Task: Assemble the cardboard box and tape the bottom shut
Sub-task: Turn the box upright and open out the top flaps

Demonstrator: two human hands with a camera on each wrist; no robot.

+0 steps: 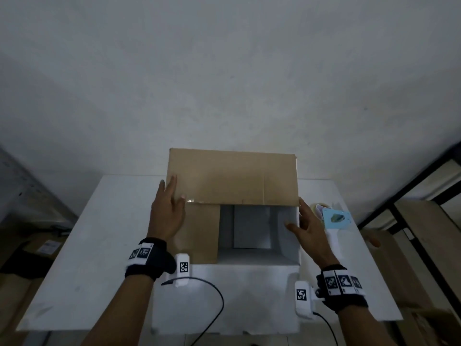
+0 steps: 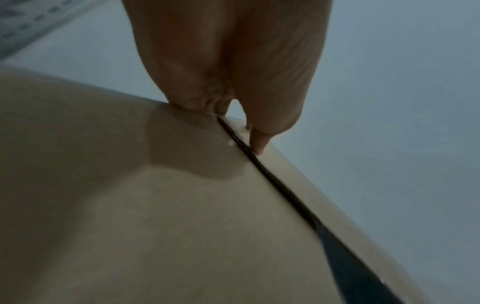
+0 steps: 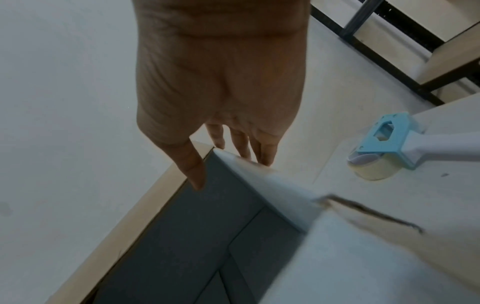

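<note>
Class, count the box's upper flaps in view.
4: far flap and left flap folded in, right flap raised in the right hand, near flap laid outward.

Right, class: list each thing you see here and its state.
cardboard box: open, untaped.
left flap: folded in, left hand presses it.
right flap: half raised, right hand holds it.
near flap: folded outward.
far flap: untaped, tilt unclear.
tape dispenser: lying on the table, untouched.
</note>
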